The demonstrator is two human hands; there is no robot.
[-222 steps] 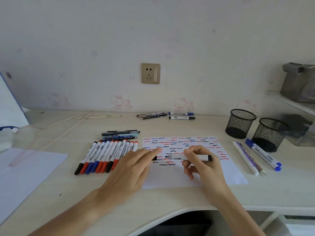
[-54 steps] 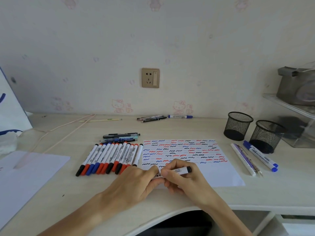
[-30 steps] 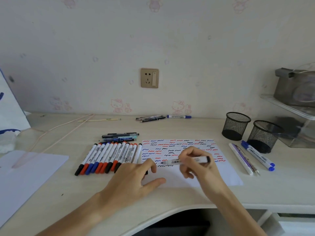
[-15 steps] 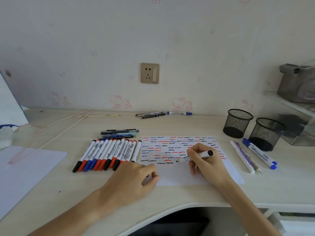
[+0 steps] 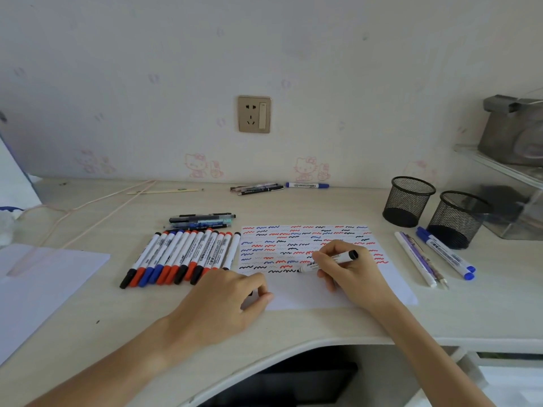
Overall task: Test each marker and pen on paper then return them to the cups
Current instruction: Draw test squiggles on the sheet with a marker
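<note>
On the paper (image 5: 393,286), the right hand (image 5: 349,271) now writes with the uncapped black marker (image 5: 329,262); the left hand (image 5: 223,304), curled, seems to pinch its cap; testing continues.

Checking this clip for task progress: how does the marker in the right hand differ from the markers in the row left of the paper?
The held marker is gripped by the right hand, tilted, tip on the paper; the row of markers lies flat on the desk, untouched. The held marker's tip is bare; the row's markers are capped in black, red and blue. All have white barrels with printed labels.
</note>
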